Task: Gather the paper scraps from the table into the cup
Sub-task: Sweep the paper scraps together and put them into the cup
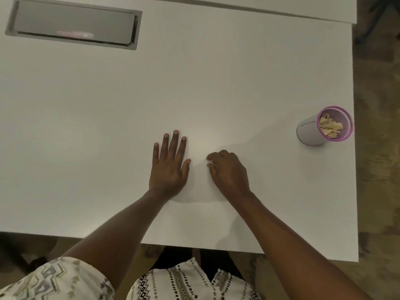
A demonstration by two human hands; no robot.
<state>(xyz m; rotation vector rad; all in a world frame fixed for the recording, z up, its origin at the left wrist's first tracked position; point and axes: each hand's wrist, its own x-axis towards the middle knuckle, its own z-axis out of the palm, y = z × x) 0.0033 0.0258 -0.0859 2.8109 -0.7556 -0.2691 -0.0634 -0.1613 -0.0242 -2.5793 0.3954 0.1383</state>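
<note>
A purple mesh cup (311, 133) stands upright near the right edge of the white table (216, 83). Several tan paper scraps (331, 126) lie inside it. No scraps show on the tabletop. My left hand (168, 167) rests flat on the table with its fingers spread, holding nothing. My right hand (229, 172) sits beside it, palm down with the fingers curled loosely, and I see nothing in it. Both hands are well to the left of the cup.
A grey recessed cable hatch (73, 23) is set into the table at the far left. A second white tabletop (303, 7) adjoins the far edge. Brown carpet (376, 169) runs along the right side, close to the cup.
</note>
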